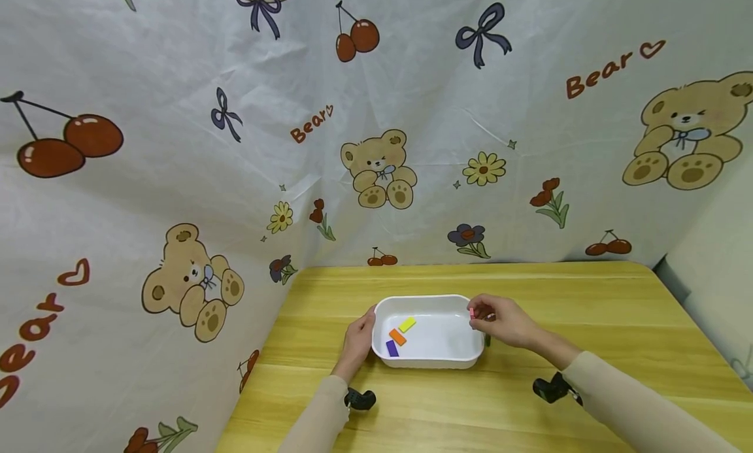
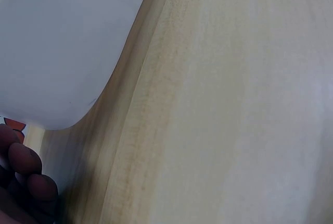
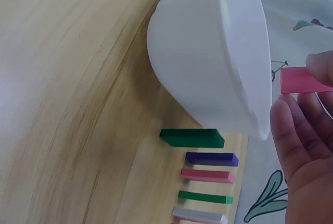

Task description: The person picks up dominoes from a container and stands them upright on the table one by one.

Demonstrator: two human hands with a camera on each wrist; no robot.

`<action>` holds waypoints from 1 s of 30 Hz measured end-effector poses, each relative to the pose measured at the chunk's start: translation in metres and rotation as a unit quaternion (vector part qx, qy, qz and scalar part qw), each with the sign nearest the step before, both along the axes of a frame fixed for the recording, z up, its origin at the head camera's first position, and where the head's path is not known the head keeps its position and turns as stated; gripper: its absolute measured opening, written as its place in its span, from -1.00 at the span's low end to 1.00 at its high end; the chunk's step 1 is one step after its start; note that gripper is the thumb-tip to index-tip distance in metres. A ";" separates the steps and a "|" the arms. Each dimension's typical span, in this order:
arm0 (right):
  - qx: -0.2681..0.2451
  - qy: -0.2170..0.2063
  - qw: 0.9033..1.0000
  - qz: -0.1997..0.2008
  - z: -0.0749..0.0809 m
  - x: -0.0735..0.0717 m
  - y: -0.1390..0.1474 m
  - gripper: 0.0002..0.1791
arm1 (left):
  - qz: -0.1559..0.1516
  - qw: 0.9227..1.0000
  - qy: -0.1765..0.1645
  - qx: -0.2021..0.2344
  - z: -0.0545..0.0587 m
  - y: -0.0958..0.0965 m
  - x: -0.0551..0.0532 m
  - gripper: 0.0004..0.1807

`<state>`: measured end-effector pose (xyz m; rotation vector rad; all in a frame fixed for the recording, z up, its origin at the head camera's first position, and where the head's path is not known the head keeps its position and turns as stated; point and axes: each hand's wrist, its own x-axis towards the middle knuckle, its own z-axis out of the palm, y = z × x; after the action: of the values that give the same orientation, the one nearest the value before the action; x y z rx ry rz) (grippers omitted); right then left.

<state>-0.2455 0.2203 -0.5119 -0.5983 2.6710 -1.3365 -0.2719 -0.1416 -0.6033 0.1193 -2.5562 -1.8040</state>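
Observation:
My right hand (image 1: 506,321) pinches a small pink block (image 3: 302,80) between thumb and fingers, by the right rim of a white plastic basin (image 1: 429,363). In the right wrist view the block stands above and beyond the basin's rim. At the other end of the basin, my left hand (image 1: 355,338) holds its left side. The left wrist view catches only some curled fingers (image 2: 26,159) beside the basin's rounded corner. Inside the basin lie a yellow block (image 1: 407,324), an orange block (image 1: 397,337) and a purple block (image 1: 392,348), grouped at the left.
Beside the basin's right end, a row of blocks stands on the wooden table (image 1: 529,414): a green block (image 3: 192,138), a purple one (image 3: 212,159), a pink one (image 3: 208,175) and several others. A bear-print cloth (image 1: 412,100) hangs behind and at the left.

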 end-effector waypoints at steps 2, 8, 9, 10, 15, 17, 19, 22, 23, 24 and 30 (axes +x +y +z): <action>-0.001 -0.001 1.000 -0.008 -0.001 0.000 0.003 -0.78 | 0.000 1.000 -0.002 -0.003 0.001 0.000 0.000 -0.49; 0.001 -0.005 1.000 -0.029 -0.005 0.001 0.012 -0.77 | -0.002 1.000 -0.002 -0.011 0.000 0.000 0.000 -0.48; 0.003 -0.006 0.999 -0.034 -0.007 0.001 0.013 -0.77 | -0.002 1.000 -0.002 -0.011 0.000 -0.001 0.000 -0.49; 0.005 -0.008 0.999 -0.039 -0.008 0.002 0.015 -0.78 | 0.000 1.000 -0.002 -0.011 0.000 0.000 0.000 -0.49; 0.008 -0.014 0.999 -0.050 -0.015 0.002 0.022 -0.80 | 0.003 1.000 0.005 -0.016 -0.002 0.000 -0.001 -0.51; 0.005 -0.017 0.999 -0.050 -0.017 0.003 0.025 -0.79 | 0.002 1.000 0.003 -0.014 -0.002 0.000 -0.001 -0.51; 0.001 -0.022 0.998 -0.054 -0.018 0.004 0.027 -0.77 | 0.000 1.000 0.003 -0.011 -0.002 0.000 -0.002 -0.50; 0.001 -0.028 0.998 -0.060 -0.022 0.005 0.030 -0.73 | -0.002 1.000 0.001 -0.007 -0.003 -0.001 -0.002 -0.50; 0.000 -0.027 0.998 -0.062 -0.023 0.006 0.031 -0.73 | -0.003 1.000 0.001 -0.006 -0.003 -0.001 -0.002 -0.50; 0.000 -0.028 0.997 -0.065 -0.025 0.006 0.032 -0.73 | -0.003 1.000 0.001 -0.005 -0.003 -0.001 -0.002 -0.50; -0.001 -0.035 0.997 -0.071 -0.032 0.006 0.037 -0.76 | -0.004 1.000 0.001 -0.003 -0.003 -0.001 -0.002 -0.51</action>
<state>-0.2390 0.2575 -0.5437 -0.3604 2.7008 -1.3679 -0.2738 -0.1430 -0.6062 0.1066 -2.5645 -1.7983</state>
